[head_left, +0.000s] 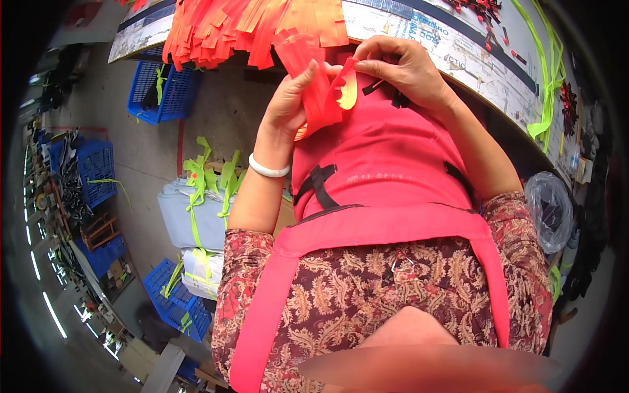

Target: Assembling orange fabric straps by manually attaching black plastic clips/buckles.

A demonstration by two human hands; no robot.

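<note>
My left hand [290,98] is closed around a bundle of red-orange fabric strips [320,98], thumb up along its side. The bundle hangs over the lap of my red apron [386,154]. My right hand [413,73] pinches one strip [348,85] between thumb and forefinger, close to the left hand. That strip curls, and its lower part looks brighter orange. Short black straps [398,98] lie on the apron just below my right fingers. A large heap of similar orange strips [242,29] overhangs the table's edge beyond my left hand.
The worktable [458,59] runs across the front, with yellow-green ribbons [544,85] and small red-and-black pieces [481,16] on it. Blue crates [157,92] and tied grey-blue fabric bundles [190,219] stand to my left. A clear plastic bag [549,209] hangs at the right.
</note>
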